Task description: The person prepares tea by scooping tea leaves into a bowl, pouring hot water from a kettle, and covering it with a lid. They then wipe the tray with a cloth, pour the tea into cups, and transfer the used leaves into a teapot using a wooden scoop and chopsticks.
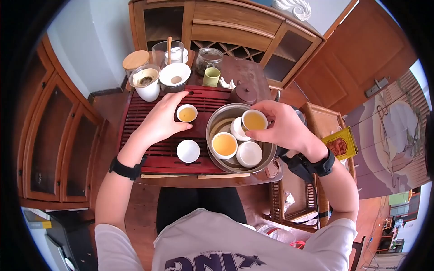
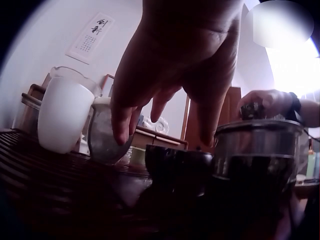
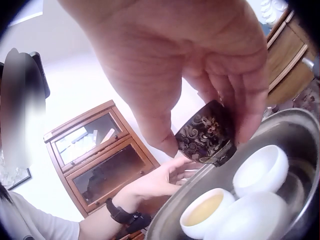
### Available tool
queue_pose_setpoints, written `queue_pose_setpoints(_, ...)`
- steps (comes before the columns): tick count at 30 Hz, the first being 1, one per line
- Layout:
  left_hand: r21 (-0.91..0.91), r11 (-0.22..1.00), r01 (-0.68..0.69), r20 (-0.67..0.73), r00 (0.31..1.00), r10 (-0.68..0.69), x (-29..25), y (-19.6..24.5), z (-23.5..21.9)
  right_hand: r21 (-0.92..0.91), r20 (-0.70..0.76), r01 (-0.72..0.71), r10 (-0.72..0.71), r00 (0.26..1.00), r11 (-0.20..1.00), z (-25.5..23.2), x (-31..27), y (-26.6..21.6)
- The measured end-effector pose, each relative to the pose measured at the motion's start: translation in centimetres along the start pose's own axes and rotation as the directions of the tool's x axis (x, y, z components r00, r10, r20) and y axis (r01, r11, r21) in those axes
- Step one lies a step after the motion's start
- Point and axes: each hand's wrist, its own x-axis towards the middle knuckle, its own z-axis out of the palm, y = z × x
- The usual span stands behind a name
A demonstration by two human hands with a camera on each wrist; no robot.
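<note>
Between the thumb and fingertip of my right hand (image 1: 282, 122) is a teacup (image 1: 254, 121) with pale tea inside. The right wrist view shows its dark, swirl-patterned outside, tilted over a steel basin (image 1: 210, 142). In that basin sit a white cup of orange tea (image 1: 224, 145), a white cup (image 1: 249, 154) without tea, and another white cup (image 1: 237, 131) partly hidden by the held one. My left hand (image 1: 162, 116) has its fingers and thumb spread beside a small teacup (image 1: 186, 114) of tea on the slatted tray (image 1: 158, 152). Nearer me stands a white-lined cup (image 1: 188, 151).
At the back left stand a white pitcher with a strainer (image 1: 146, 83), a white bowl-shaped strainer (image 1: 175, 74) and a wood-lidded jar (image 1: 135, 60). A green cup (image 1: 211, 77), a glass jar (image 1: 209, 58) and a brown teapot (image 1: 244, 93) line the far side.
</note>
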Motion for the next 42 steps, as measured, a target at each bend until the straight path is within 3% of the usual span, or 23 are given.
queue_pose_setpoints(2, 0.016, 1.000, 0.018, 0.091, 0.996, -0.019, 0.2, -0.4, 0.4, -0.026, 0.011, -0.008, 0.008, 1.000, 1.000, -0.2, 0.0, 0.6)
queue_pose_setpoints(10, 0.060, 0.998, -0.013, 0.075, 0.997, 0.008, 1.4, -1.9, 2.1, -0.117, -0.032, 0.051, -0.055, 0.998, 0.992, 0.0, -0.2, 1.9)
queue_pose_setpoints(13, 0.053, 0.997, 0.061, 0.118, 0.991, -0.067, 1.7, -1.4, 1.9, -0.166, -0.036, 0.055, -0.062, 0.997, 0.984, 0.0, -0.1, 1.9)
queue_pose_setpoints(20, 0.027, 0.992, 0.124, 0.047, 0.991, -0.126, 1.3, -0.5, 2.0, -0.274, -0.053, 0.088, -0.106, 0.993, 0.958, 0.4, 0.6, 2.2)
queue_pose_setpoints(22, 0.012, 0.990, 0.138, 0.048, 0.989, -0.138, 1.0, -0.3, 1.9, -0.371, -0.096, 0.138, -0.186, 0.978, 0.918, 0.7, 0.8, 2.5)
queue_pose_setpoints(29, 0.021, 0.996, 0.082, -0.024, 0.996, -0.081, 0.3, 1.2, 0.9, -0.465, -0.130, 0.118, -0.200, 0.971, 0.877, 0.6, 0.7, 1.7)
queue_pose_setpoints(32, 0.033, 0.995, 0.091, -0.031, 0.995, -0.090, -0.1, 1.9, 0.5, -0.519, -0.138, 0.136, -0.240, 0.961, 0.844, 0.7, 0.7, 1.7)
queue_pose_setpoints(37, 0.024, 0.995, 0.093, -0.041, 0.995, -0.092, -0.6, 2.5, 0.2, -0.703, -0.164, 0.188, -0.413, 0.896, 0.686, 0.7, 0.8, 1.9)
queue_pose_setpoints(42, -0.002, 0.996, 0.091, -0.052, 0.994, -0.091, -1.0, 3.5, -0.2, -0.760, -0.170, 0.210, -0.500, 0.849, 0.615, 0.5, 0.9, 1.3)
